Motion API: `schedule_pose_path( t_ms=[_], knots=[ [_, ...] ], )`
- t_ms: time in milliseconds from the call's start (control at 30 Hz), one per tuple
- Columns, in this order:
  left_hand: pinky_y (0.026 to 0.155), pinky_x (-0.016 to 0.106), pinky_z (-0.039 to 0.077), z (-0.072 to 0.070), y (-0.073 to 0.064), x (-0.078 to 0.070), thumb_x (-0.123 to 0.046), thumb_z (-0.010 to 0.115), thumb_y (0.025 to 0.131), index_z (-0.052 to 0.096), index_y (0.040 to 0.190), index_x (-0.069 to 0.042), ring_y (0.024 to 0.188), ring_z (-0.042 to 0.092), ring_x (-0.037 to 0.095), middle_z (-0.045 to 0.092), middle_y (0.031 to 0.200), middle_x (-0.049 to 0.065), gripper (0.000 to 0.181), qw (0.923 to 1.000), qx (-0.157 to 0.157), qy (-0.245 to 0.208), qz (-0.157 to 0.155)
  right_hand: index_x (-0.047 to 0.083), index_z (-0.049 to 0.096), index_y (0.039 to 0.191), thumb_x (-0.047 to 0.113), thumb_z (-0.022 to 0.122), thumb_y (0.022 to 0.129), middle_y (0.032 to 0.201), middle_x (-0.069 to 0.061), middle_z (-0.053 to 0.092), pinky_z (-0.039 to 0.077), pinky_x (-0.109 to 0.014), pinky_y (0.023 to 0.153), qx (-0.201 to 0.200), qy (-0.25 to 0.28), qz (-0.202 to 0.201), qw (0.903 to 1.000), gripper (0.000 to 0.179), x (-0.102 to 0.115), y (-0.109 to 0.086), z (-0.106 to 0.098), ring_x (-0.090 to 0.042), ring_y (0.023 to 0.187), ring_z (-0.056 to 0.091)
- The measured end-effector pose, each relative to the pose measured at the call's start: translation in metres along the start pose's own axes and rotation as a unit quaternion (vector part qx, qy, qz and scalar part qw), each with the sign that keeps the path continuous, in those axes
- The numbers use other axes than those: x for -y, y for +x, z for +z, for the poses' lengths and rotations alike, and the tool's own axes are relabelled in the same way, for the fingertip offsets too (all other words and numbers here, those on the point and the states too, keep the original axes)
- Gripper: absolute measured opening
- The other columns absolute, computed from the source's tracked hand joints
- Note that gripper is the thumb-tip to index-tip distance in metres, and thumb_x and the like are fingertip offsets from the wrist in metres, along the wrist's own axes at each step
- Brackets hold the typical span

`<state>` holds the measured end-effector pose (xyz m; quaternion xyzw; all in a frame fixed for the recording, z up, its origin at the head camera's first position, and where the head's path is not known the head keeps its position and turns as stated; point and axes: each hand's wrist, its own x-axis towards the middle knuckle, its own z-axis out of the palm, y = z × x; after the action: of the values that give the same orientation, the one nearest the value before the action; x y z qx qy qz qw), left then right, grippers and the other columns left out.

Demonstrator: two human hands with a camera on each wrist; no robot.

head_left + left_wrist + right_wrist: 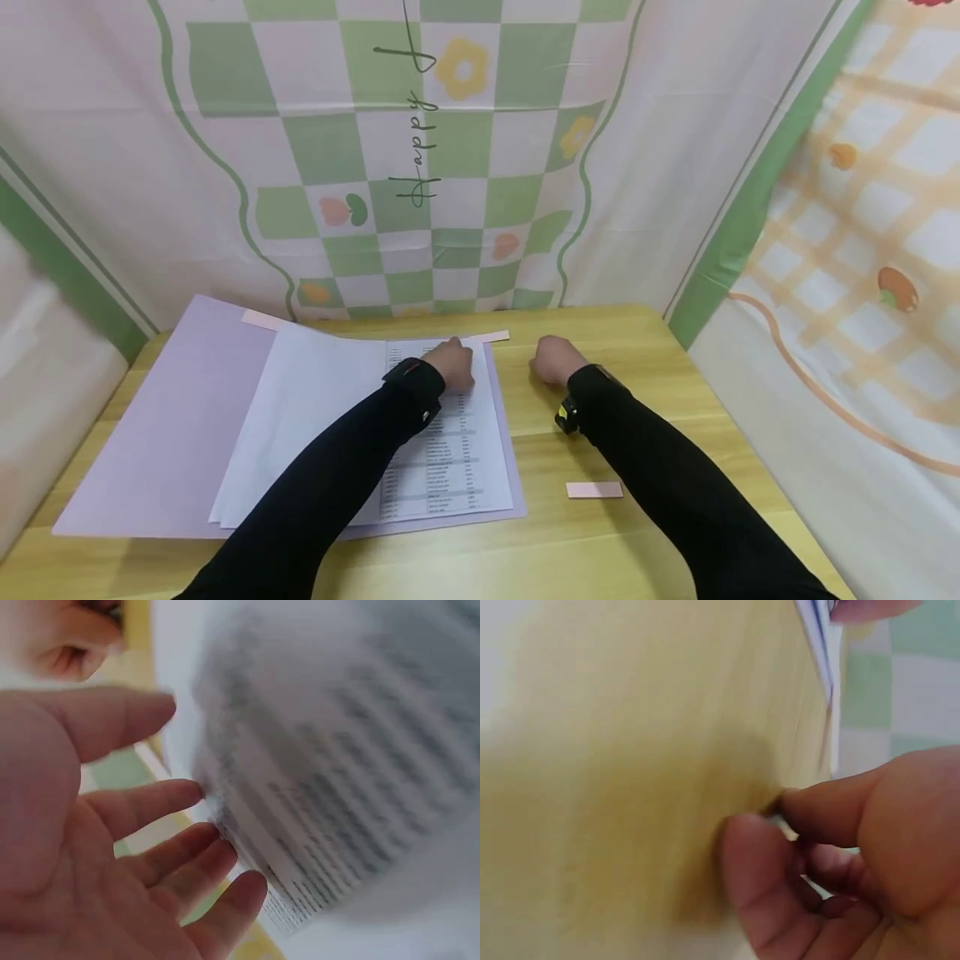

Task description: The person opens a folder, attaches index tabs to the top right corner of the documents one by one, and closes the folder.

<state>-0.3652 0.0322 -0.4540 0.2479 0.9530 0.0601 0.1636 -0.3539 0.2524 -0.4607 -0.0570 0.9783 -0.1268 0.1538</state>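
An open lavender folder [180, 433] lies on the wooden table, holding white sheets with a printed list page [450, 458] on the right. My left hand [452, 365] is over the upper part of that list. In the left wrist view, its extended fingers [161, 802] are spread, with fingertips right at the blurred printed page [322, 787]. Right of the folder, my right hand [557, 360] is low over the table. The right wrist view shows its fingers [754, 862] loosely curled, thumb close to the index finger, with nothing visible between them.
A pink paper strip [595, 490] lies on the table [547, 550] near the right forearm. More pink strips stick out at the folder's top right [491, 337] and top left [260, 320]. Patterned cloth [465, 150] hangs behind the table and along both sides.
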Motion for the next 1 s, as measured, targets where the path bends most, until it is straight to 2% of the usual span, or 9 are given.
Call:
schedule_pose_path(
  t_ms=[100, 267, 367, 533, 667, 800, 900, 967, 1000],
  knots=[
    [0.094, 0.045, 0.046, 0.010, -0.011, -0.002, -0.022, 0.063, 0.094, 0.062, 0.131, -0.003, 0.106, 0.055, 0.029, 0.056, 0.122, 0.015, 0.042, 0.9994, -0.023, 0.026, -0.003, 0.003, 0.056, 0.071, 0.005, 0.052, 0.096, 0.080, -0.012, 0.058, 0.048, -0.036, 0.069, 0.007, -0.035, -0.022, 0.9991, 0.025, 0.008, -0.014, 0.003, -0.026, 0.068, 0.054],
    [0.092, 0.049, 0.046, 0.030, -0.025, -0.001, -0.022, 0.061, 0.095, 0.068, 0.123, -0.009, 0.103, 0.058, 0.030, 0.062, 0.113, 0.012, 0.032, 0.9946, -0.084, 0.061, -0.002, 0.002, 0.059, 0.083, 0.001, 0.054, 0.092, 0.080, -0.010, 0.058, 0.050, -0.037, 0.066, 0.005, -0.048, -0.045, 0.9978, 0.009, 0.026, -0.043, 0.017, -0.025, 0.070, 0.054],
    [0.090, 0.049, 0.047, 0.033, -0.045, -0.008, -0.024, 0.063, 0.093, 0.070, 0.119, -0.010, 0.099, 0.059, 0.030, 0.063, 0.110, 0.011, 0.030, 0.9955, -0.079, 0.052, -0.001, 0.005, 0.058, 0.083, 0.005, 0.056, 0.095, 0.073, -0.005, 0.056, 0.048, -0.035, 0.061, -0.011, -0.047, -0.074, 0.9961, 0.013, 0.037, -0.062, 0.026, -0.021, 0.065, 0.053],
    [0.080, 0.048, 0.050, 0.029, -0.088, -0.024, -0.032, 0.068, 0.091, 0.071, 0.116, -0.010, 0.089, 0.058, 0.027, 0.063, 0.101, 0.009, 0.034, 0.9983, -0.043, 0.038, 0.013, 0.009, 0.055, 0.077, 0.007, 0.059, 0.095, 0.066, -0.001, 0.051, 0.043, -0.032, 0.054, -0.045, -0.011, -0.113, 0.9925, 0.018, 0.049, -0.093, 0.035, -0.016, 0.057, 0.048],
    [0.068, 0.040, 0.051, 0.032, -0.118, -0.029, -0.032, 0.068, 0.092, 0.071, 0.114, -0.010, 0.075, 0.054, 0.018, 0.061, 0.090, 0.004, 0.032, 0.9969, -0.048, 0.022, 0.057, 0.010, 0.055, 0.077, 0.009, 0.062, 0.095, 0.064, 0.000, 0.049, 0.041, -0.032, 0.052, -0.056, 0.014, -0.123, 0.9908, 0.020, 0.055, -0.114, 0.039, -0.015, 0.055, 0.046],
    [0.062, 0.032, 0.051, 0.039, -0.142, -0.031, -0.025, 0.065, 0.093, 0.073, 0.104, -0.007, 0.067, 0.054, 0.012, 0.061, 0.081, 0.000, 0.022, 0.9887, -0.097, 0.012, 0.113, 0.011, 0.052, 0.075, 0.010, 0.064, 0.095, 0.063, 0.001, 0.046, 0.039, -0.030, 0.051, -0.074, -0.005, -0.142, 0.9871, 0.023, 0.058, -0.129, 0.044, -0.014, 0.055, 0.043],
    [0.070, 0.035, 0.053, 0.047, -0.157, -0.034, -0.027, 0.065, 0.093, 0.073, 0.105, -0.006, 0.078, 0.062, 0.016, 0.066, 0.089, 0.003, 0.026, 0.9846, -0.126, 0.028, 0.117, 0.011, 0.051, 0.074, 0.009, 0.063, 0.094, 0.062, 0.002, 0.044, 0.037, -0.030, 0.050, -0.093, -0.023, -0.160, 0.9825, 0.024, 0.061, -0.140, 0.048, -0.013, 0.054, 0.041],
    [0.084, 0.041, 0.052, 0.054, -0.165, -0.037, -0.034, 0.065, 0.094, 0.071, 0.116, -0.006, 0.100, 0.064, 0.023, 0.068, 0.109, 0.009, 0.037, 0.9865, -0.127, 0.033, 0.098, 0.011, 0.051, 0.074, 0.009, 0.062, 0.094, 0.062, 0.002, 0.043, 0.037, -0.030, 0.050, -0.100, -0.028, -0.168, 0.9803, 0.023, 0.062, -0.146, 0.051, -0.013, 0.054, 0.040],
    [0.092, 0.045, 0.049, 0.058, -0.167, -0.039, -0.038, 0.065, 0.094, 0.068, 0.125, -0.006, 0.113, 0.060, 0.027, 0.065, 0.121, 0.012, 0.044, 0.9881, -0.123, 0.033, 0.086, 0.011, 0.052, 0.074, 0.009, 0.063, 0.093, 0.063, 0.003, 0.043, 0.038, -0.030, 0.051, -0.104, -0.029, -0.172, 0.9792, 0.022, 0.063, -0.149, 0.052, -0.013, 0.055, 0.041]
  ],
)
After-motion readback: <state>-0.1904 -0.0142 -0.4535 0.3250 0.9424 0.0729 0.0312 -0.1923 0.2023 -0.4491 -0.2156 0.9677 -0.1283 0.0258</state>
